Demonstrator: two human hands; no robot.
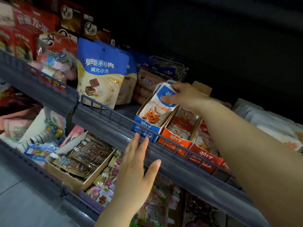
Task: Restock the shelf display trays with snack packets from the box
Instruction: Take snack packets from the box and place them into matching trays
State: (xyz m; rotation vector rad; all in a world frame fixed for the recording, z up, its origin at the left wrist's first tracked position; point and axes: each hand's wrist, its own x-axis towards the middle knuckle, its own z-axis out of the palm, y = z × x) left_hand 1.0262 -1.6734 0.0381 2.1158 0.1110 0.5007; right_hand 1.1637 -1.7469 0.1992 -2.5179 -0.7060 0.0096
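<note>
1. My left hand is released, fingers straight, tips on the shelf rail. There is a bare shelf gap between the wafer pouch and the blue tray.
2. My right hand grips the tops of the snack packets standing in the blue tray, thumb on front.
3. The orange tray and red tray sit just beside it, both holding packets. My right forearm crosses above them.
4. A wire fence runs along the shelf front.
</note>
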